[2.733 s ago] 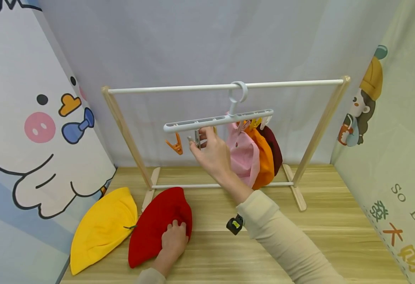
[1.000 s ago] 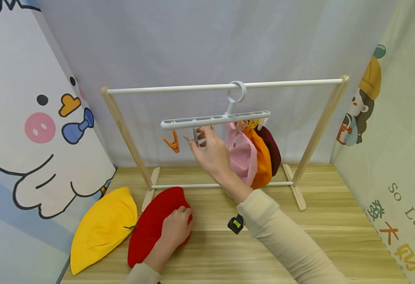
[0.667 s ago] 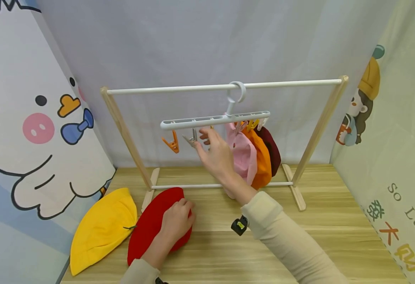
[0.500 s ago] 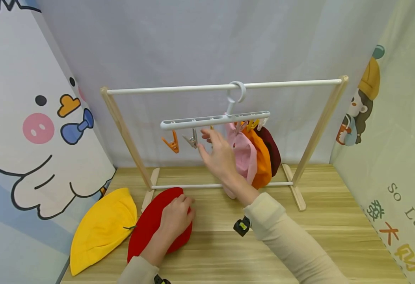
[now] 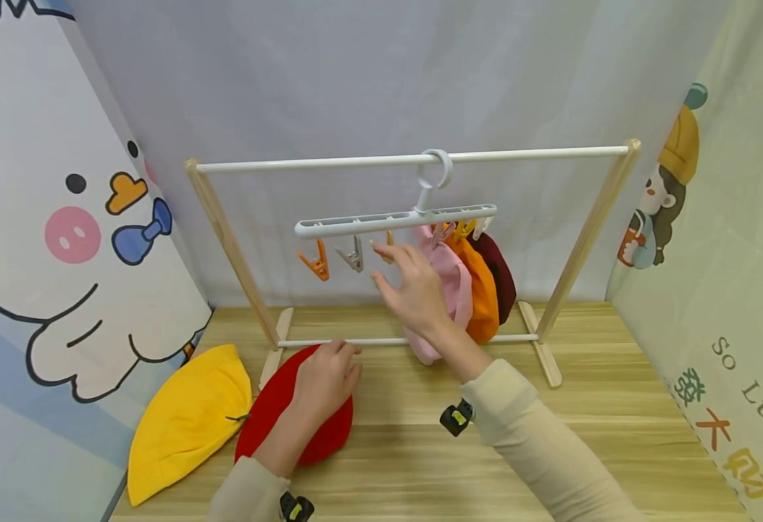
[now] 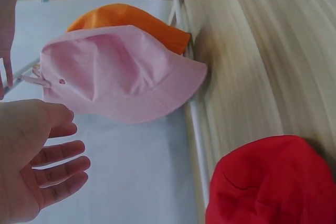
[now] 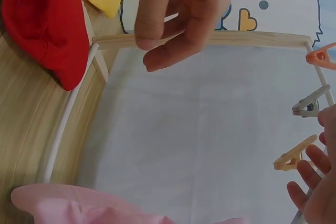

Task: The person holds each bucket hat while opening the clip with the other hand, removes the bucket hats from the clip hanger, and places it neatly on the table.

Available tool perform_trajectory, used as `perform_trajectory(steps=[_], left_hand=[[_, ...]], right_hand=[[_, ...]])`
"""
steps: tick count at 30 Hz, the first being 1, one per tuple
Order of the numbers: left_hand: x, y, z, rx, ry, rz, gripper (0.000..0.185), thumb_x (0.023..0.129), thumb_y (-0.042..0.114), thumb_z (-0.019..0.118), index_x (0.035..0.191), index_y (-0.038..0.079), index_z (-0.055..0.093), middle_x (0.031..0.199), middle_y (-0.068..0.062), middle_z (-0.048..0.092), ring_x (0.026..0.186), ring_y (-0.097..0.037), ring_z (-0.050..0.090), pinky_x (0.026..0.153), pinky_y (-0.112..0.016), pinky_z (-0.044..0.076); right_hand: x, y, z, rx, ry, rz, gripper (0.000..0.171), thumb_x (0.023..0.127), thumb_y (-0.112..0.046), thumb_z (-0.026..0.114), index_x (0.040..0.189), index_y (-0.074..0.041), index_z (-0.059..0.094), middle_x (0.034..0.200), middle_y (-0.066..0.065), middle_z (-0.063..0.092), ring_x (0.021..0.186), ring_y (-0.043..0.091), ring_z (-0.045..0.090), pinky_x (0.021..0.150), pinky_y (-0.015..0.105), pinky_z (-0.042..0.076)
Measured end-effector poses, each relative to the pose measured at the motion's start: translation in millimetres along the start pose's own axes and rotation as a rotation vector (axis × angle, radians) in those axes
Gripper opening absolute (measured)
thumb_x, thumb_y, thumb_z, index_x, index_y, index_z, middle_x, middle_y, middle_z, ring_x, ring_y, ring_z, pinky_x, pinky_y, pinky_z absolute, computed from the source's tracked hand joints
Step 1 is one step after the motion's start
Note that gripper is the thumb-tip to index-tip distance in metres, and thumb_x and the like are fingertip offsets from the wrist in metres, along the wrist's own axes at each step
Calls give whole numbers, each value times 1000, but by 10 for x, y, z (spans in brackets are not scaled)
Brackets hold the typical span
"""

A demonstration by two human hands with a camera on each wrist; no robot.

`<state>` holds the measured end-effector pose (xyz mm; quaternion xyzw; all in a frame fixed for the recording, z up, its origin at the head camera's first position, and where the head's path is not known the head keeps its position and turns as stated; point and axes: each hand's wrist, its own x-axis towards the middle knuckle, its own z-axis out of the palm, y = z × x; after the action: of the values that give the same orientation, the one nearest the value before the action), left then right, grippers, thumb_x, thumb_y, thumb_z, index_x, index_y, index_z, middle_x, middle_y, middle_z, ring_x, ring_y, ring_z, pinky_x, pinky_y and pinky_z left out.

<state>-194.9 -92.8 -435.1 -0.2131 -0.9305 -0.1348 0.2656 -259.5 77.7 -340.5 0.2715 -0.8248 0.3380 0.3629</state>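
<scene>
Both hands have moved since the earlier frame: the left hand [image 5: 322, 378] has risen off the red hat [image 5: 330, 433], and the right hand [image 5: 415, 288] has slipped rightward from the grey clip [image 5: 355, 256]. Leftmost, below and left of the left fingers, a yellow hat [image 5: 188, 424] lies on the table [image 5: 414, 464] beside the red hat under those fingers, presumably kept within easy reach. These fingers bend loosely, holding nothing. Above them, an orange clip [image 5: 319, 264] and the grey clip dangle hatless from the hanger [image 5: 355, 225]. Parted and gripping nothing, the right fingers stand just beside a yellow clip [image 7: 292, 156]; contact is unclear. Right of them, a pink hat [image 6: 123, 74], orange hat [image 5: 482, 297] and maroon hat [image 5: 501, 272] hang clipped in a row, seemingly to drape freely.
</scene>
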Motion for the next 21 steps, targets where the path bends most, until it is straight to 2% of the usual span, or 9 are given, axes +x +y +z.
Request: perform_trajectory(steps=[7, 13, 21], left_hand=[[119, 43, -97, -4, 50, 44, 18, 75, 13, 73, 92, 10, 68, 88, -5, 64, 71, -20, 63, 51, -30, 49], [209, 63, -132, -36, 79, 72, 25, 76, 13, 72, 100, 10, 66, 96, -6, 63, 80, -22, 63, 56, -32, 51], [323, 121, -163, -84, 78, 96, 28, 75, 12, 72, 102, 10, 67, 102, -7, 65, 93, -23, 62, 75, -34, 52]], right_hand=[[-79, 93, -64, 34, -18, 23, 34, 81, -14, 68, 114, -7, 62, 106, 7, 62, 99, 22, 56, 84, 33, 45], [-145, 152, -124, 32, -21, 36, 36, 80, -13, 69, 115, -6, 60, 111, 9, 60, 103, 23, 54, 87, 34, 44], [-181, 260, -182, -7, 59, 21, 44, 73, -10, 73, 114, -3, 59, 109, 13, 60, 101, 27, 54, 86, 40, 42]])
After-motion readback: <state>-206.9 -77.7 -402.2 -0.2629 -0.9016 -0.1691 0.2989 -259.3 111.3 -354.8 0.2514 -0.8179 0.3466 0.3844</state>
